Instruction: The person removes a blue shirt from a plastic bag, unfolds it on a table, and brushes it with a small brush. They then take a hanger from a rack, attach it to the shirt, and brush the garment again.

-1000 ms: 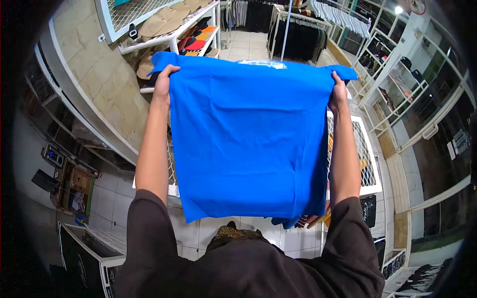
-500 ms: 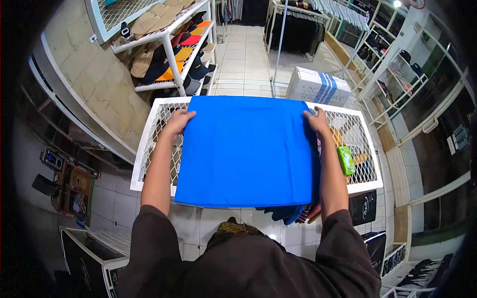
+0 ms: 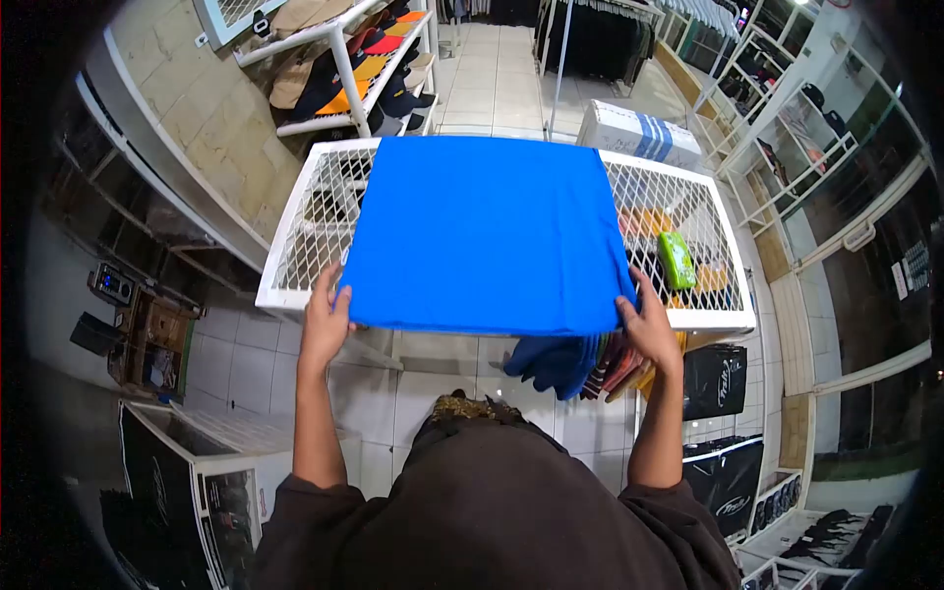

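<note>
A flat blue cloth (image 3: 482, 236) lies across the white mesh-topped table (image 3: 295, 197), its near edge hanging slightly over the front. At the cloth's near left corner, my left hand (image 3: 327, 320) is closed, thumb on top and fingers along the side edge. My right hand (image 3: 651, 323) pinches the near right corner the same way. Shallow creases run down the cloth's right part. The fingertips under the edges are partly hidden.
A green packet (image 3: 677, 260) rests on the mesh right of the cloth. Folded or hanging garments (image 3: 556, 366) show below the table's front. A white box with blue stripes (image 3: 639, 135) stands behind. Shelves of caps (image 3: 364, 74) are at the back left.
Both hands have moved from the cloth's far corners to its near corners, toward me. The cloth and table sit higher in view as the camera has tilted down.
</note>
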The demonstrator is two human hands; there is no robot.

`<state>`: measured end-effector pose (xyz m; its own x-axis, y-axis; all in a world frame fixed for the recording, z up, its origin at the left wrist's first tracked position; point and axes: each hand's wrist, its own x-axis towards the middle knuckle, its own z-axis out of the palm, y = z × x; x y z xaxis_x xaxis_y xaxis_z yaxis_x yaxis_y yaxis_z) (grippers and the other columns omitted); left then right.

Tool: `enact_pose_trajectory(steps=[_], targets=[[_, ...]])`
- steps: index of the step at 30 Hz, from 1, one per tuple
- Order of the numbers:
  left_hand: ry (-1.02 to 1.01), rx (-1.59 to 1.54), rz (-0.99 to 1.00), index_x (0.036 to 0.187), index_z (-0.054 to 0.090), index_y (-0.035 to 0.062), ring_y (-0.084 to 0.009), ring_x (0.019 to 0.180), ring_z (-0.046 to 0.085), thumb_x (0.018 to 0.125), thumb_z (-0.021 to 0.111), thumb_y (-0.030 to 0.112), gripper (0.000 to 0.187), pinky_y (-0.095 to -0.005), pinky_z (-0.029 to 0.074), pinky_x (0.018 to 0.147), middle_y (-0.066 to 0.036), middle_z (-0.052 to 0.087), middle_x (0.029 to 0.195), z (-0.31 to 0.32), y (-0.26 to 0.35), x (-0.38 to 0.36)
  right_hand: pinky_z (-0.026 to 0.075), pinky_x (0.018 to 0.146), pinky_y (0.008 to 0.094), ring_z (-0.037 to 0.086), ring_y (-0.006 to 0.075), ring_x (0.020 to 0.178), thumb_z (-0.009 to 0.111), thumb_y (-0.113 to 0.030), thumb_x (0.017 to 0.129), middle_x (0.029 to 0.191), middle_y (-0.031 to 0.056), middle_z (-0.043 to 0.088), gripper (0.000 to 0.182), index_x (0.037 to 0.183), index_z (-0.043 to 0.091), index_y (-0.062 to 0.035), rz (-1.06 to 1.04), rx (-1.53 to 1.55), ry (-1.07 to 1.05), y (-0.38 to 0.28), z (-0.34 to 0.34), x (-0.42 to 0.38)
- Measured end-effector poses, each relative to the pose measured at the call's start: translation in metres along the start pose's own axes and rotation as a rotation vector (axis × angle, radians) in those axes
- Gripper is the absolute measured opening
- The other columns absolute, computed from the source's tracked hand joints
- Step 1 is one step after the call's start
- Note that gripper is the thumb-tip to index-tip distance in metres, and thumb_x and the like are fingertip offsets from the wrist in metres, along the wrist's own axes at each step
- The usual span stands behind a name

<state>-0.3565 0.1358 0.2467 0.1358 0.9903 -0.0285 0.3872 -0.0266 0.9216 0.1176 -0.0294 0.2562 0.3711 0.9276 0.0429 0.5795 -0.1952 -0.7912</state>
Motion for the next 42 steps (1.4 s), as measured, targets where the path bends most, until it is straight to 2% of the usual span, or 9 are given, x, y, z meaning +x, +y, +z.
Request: enact_pose_trajectory(steps=[8,11,12,15,19,23,26,33,42], targets=[[0.248,-0.14,0.199,0.129,0.064,0.0089,-0.0017,0.065,0.051,0.107,0.055,0.021,0.027,-0.0191,0.041,0.053,0.004,0.062,0.081,-0.016,0.059,-0.049,0.038,0.112,0.0352,0.05,0.024,0.132,0.053,-0.013,0.106,0.154,0.0175,0.044,0.054,0.156,0.036,-0.0062,-0.258,0.395,0.138,-0.03,-0.037,-0.037],[0.162,-0.098,0.113,0.125,0.065,0.0084,-0.0014,0.065,0.051,0.107,0.054,0.02,0.024,-0.0189,0.04,0.053,0.005,0.06,0.079,0.008,-0.008,-0.054,0.043,0.109,0.0405,0.053,0.03,0.133,0.055,-0.018,0.106,0.151,0.0223,0.048,0.059,0.158,0.032,-0.0078,-0.091,0.19,0.046,0.012,-0.01,-0.057],[0.164,-0.099,0.118,0.125,0.065,0.0084,-0.0014,0.065,0.051,0.107,0.054,0.02,0.024,-0.0189,0.04,0.053,0.005,0.06,0.079,0.013,-0.027,-0.056,0.043,0.109,0.0376,0.049,0.0236,0.134,0.057,-0.014,0.105,0.153,0.0207,0.045,0.063,0.161,0.028,-0.0104,-0.008,0.157,0.045,0.039,0.003,-0.061],[0.118,-0.157,0.1,0.119,0.066,0.0079,-0.0012,0.064,0.05,0.107,0.055,0.021,0.021,-0.0192,0.04,0.053,0.004,0.061,0.08,0.017,-0.052,-0.061,0.041,0.113,0.0454,0.047,0.04,0.14,0.061,-0.021,0.102,0.158,0.0271,0.038,0.073,0.163,0.021,-0.0122,-0.126,0.086,0.222,0.057,0.027,-0.078],[0.127,-0.183,0.098,0.117,0.066,0.0077,-0.0012,0.067,0.05,0.107,0.054,0.021,0.02,-0.0192,0.04,0.054,0.004,0.06,0.081,0.018,-0.053,-0.063,0.045,0.108,0.0447,0.052,0.0412,0.136,0.062,-0.018,0.101,0.153,0.028,0.045,0.076,0.163,0.018,-0.0129,-0.105,0.038,0.324,0.051,0.041,-0.094],[0.244,-0.005,0.255,0.131,0.061,0.0037,-0.0157,0.093,0.062,0.1,0.064,0.015,0.033,-0.0309,0.053,0.078,-0.01,0.07,0.107,0.03,-0.082,-0.07,0.053,0.087,0.041,0.068,0.0317,0.094,0.072,-0.011,0.089,0.127,0.0246,0.065,0.092,0.163,0.018,-0.0088,0.168,-0.206,0.369,0.013,0.046,-0.112],[0.331,-0.038,0.046,0.13,0.061,0.0037,-0.0158,0.089,0.063,0.098,0.066,0.016,0.034,-0.0306,0.053,0.079,-0.009,0.07,0.102,0.043,-0.088,-0.105,0.053,0.079,0.0357,0.063,0.0233,0.081,0.07,-0.005,0.088,0.098,0.0125,0.064,0.081,0.159,0.031,-0.0069,-0.095,-0.233,0.617,0.017,0.066,-0.119],[0.195,-0.124,-0.284,0.127,0.062,0.0026,-0.017,0.083,0.069,0.097,0.068,0.02,0.035,-0.0319,0.055,0.075,-0.012,0.074,0.096,0.07,-0.141,-0.213,0.052,0.062,0.0319,0.063,0.0175,0.07,0.071,-0.006,0.089,0.101,0.0149,0.07,0.034,0.123,0.068,-0.0031,-0.202,0.036,-0.046,-0.036,0.158,-0.126],[0.827,-0.123,-0.449,0.125,0.065,0.0059,-0.0185,0.081,0.07,0.097,0.069,0.021,0.032,-0.033,0.055,0.076,-0.013,0.074,0.096,0.09,-0.132,-0.357,0.053,0.063,0.0424,0.067,0.0326,0.067,0.071,-0.008,0.088,0.092,0.0166,0.067,0.029,0.117,0.069,-0.0058,-0.848,0.049,-0.978,-0.093,0.234,-0.105]])
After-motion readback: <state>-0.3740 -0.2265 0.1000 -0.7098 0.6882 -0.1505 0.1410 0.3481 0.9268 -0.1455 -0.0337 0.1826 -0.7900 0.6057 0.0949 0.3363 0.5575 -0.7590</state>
